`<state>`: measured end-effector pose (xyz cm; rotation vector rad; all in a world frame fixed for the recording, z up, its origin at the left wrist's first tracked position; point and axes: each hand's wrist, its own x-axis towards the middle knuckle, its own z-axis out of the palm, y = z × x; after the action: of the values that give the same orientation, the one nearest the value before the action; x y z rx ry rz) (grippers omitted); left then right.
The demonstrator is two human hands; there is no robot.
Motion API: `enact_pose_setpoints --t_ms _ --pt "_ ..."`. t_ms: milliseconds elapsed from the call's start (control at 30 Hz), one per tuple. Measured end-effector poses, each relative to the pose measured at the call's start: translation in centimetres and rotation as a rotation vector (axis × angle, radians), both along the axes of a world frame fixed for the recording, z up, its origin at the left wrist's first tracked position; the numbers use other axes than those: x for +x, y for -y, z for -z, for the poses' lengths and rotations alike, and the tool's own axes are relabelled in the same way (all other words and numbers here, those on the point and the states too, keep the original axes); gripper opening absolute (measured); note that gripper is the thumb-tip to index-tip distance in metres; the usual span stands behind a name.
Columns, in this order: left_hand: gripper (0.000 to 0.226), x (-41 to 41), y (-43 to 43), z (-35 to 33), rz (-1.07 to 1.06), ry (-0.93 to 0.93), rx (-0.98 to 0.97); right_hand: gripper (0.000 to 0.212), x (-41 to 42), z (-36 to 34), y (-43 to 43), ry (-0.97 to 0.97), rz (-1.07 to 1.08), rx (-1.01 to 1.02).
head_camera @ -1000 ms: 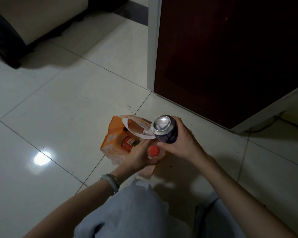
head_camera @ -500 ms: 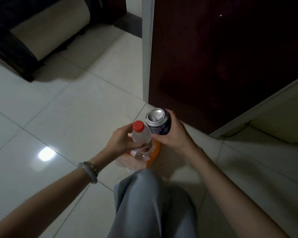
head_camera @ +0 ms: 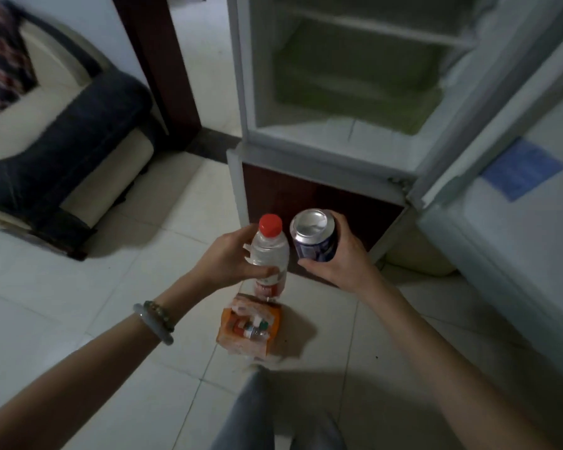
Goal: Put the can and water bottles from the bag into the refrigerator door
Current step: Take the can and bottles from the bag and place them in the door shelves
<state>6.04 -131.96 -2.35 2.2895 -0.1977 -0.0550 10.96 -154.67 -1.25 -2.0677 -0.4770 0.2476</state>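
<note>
My left hand (head_camera: 229, 259) grips a clear water bottle (head_camera: 269, 251) with a red cap, held upright above the floor. My right hand (head_camera: 342, 258) holds a blue can (head_camera: 314, 237) with a silver top right beside the bottle. Below them the orange bag (head_camera: 270, 319) stands on the tiled floor, and at least one more red-labelled bottle (head_camera: 251, 329) lies inside it. The refrigerator (head_camera: 338, 79) is open ahead, showing a greenish drawer and a white shelf. Its open door (head_camera: 517, 196) stretches along the right side, with a blue sticker on its face.
A dark and cream sofa (head_camera: 62, 147) sits at the left. A dark wooden door frame (head_camera: 163, 66) rises beside the refrigerator. The lower refrigerator door (head_camera: 306, 203) is dark red and closed. My grey-trousered knee (head_camera: 257, 414) fills the bottom centre.
Both hands have risen from the bag, the left one lifting the water bottle out. The view has tilted up, so the open refrigerator compartment and door now show.
</note>
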Motion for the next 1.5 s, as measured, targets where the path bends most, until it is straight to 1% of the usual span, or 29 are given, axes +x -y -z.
enact_pose_setpoints --t_ms 100,233,300,467,633,800,967,1033,1133,1200,1300,1400,1500 --pt "0.072 1.4 1.4 -6.5 0.096 0.036 -0.028 0.084 -0.5 -5.7 1.8 0.024 0.073 -0.004" --pt "0.064 4.5 3.8 -12.7 0.267 0.064 -0.091 0.08 -1.1 -11.0 4.6 0.109 0.22 0.002" --pt "0.066 5.9 5.1 -14.5 0.307 0.084 -0.12 0.078 -1.3 -12.7 5.9 0.133 0.286 0.021" --pt "0.066 9.8 10.0 -17.7 0.406 0.212 -0.086 0.077 -2.9 -15.7 10.5 0.192 0.468 0.035" --pt "0.058 12.7 16.2 -19.1 0.52 0.233 -0.099 0.075 -4.4 -17.5 15.6 0.215 0.618 0.026" --pt "0.054 15.5 22.7 -19.3 0.523 0.192 -0.145 0.079 -4.5 -18.1 20.4 0.236 0.706 -0.002" --pt "0.054 18.7 28.1 -17.3 0.507 0.124 -0.179 0.077 -4.0 -17.4 24.0 0.245 0.75 -0.032" --pt "0.051 20.5 29.5 -15.7 0.48 0.101 -0.147 0.077 -3.7 -17.2 24.9 0.244 0.76 -0.038" --pt "0.047 22.3 30.9 -13.5 0.455 0.083 -0.03 0.078 -3.2 -16.9 25.6 0.235 0.77 -0.039" --pt "0.048 22.7 31.5 -12.4 0.457 0.068 0.025 0.078 -2.8 -16.4 25.9 0.233 0.78 -0.035" --pt "0.051 22.7 32.0 -11.0 0.462 0.062 0.05 0.078 -2.3 -16.0 26.0 0.219 0.781 -0.027" --pt "0.05 22.5 32.2 -10.0 0.465 0.014 0.055 0.078 -2.1 -16.2 25.6 0.227 0.753 -0.059" --pt "0.052 22.5 32.4 -9.1 0.485 0.016 0.11 0.075 -2.0 -16.7 25.2 0.243 0.718 -0.056"
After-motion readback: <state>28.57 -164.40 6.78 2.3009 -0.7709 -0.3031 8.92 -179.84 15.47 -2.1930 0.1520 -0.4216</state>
